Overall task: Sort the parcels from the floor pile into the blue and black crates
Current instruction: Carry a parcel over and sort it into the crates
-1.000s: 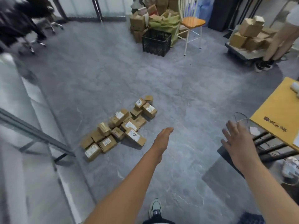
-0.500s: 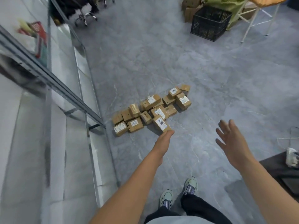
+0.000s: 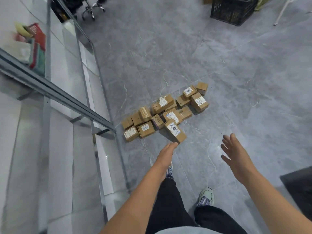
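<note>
Left hand point(image 3: 166, 152) just short of the parcel pile point(image 3: 166, 114), fingers point(image 3: 173, 145) straight, grasping nothing. Right hand point(image 3: 235, 155) near the pile, fingers spread, released. Black crate point(image 3: 233, 10) well beyond the pile.

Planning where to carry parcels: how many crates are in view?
1: the black crate, top right, cut off by the frame edge. No blue crate shows; it may be out of view.

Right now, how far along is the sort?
Barely begun. Done: nothing visibly sorted; the parcel pile lies on the floor, far from the black crate. In hand: nothing; left hand reaches open toward the nearest parcel, right hand open and empty. Left: every parcel. Blue crate out of view.
</note>
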{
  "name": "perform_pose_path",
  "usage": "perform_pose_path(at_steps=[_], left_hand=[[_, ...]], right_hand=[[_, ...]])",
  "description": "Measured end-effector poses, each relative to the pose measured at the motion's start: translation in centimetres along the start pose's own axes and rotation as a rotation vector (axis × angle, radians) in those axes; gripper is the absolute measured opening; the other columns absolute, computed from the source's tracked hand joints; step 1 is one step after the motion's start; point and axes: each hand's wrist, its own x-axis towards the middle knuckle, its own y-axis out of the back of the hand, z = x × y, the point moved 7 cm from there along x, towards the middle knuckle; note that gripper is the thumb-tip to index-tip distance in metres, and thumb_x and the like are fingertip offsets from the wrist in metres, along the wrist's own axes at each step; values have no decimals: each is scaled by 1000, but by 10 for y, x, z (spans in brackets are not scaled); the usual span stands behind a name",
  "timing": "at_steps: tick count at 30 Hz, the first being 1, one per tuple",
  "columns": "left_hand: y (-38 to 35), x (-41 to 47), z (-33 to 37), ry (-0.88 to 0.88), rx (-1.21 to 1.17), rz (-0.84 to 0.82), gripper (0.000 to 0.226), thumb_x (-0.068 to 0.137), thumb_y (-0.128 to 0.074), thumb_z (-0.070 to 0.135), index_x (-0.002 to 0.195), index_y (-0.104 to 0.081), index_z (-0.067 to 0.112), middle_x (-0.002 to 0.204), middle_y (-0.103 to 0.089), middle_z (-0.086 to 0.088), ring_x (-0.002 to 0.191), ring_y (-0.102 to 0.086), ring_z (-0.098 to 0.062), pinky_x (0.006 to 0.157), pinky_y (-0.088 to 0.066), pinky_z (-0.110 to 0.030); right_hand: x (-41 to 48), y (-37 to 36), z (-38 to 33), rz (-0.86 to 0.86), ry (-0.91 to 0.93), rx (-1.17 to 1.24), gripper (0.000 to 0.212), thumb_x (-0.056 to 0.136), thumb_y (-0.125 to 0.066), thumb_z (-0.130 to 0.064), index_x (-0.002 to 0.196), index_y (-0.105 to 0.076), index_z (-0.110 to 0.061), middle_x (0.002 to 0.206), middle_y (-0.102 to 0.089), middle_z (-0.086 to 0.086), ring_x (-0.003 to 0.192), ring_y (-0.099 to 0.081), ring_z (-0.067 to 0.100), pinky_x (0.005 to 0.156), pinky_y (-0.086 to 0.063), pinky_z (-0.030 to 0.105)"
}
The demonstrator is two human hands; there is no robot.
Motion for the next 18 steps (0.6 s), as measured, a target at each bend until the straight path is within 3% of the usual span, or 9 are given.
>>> perform_pose_path(at_steps=[4,9,11,15,18], left_hand=[[7,45,15,83,-11,-15,13,103,-49,50,104,-56,39,116,-58,14,108,-53,-4,102,-40,-33],[29,107,59,138,-36,-54,18,105,-48,40,89,-55,36,89,-57,20,77,-54,7,64,-42,-16],[44,150,65,158,-13,-71,16,105,-49,39,91,-55,38,93,-59,20,80,-55,9,68,-43,-17],[80,236,66,189,63,-101,11,103,-49,47,107,-57,40,124,-58,12,115,-53,-5,99,-40,-31],[101,286,67,228,95,-130,15,103,-49,47,112,-57,38,116,-57,14,109,-53,-2,93,-41,-30]], right_hand=[[41,-11,1,26,-61,3,84,94,-42,-76,163,-34,-28,167,-34,-11,151,-36,13,120,-31,46],[110,-42,1,66,-139,2,91,90,-46,-83,162,-36,-29,166,-35,-11,150,-37,13,121,-32,47],[142,-56,2,95,-175,5,84,93,-42,-76,162,-36,-28,167,-35,-9,151,-37,14,122,-31,48],[205,-82,14,155,-267,29,81,97,-41,-73,162,-35,-26,167,-35,-8,150,-37,15,120,-32,47],[247,-98,29,203,-339,55,79,99,-39,-72,163,-34,-26,167,-34,-7,151,-37,16,122,-30,50]])
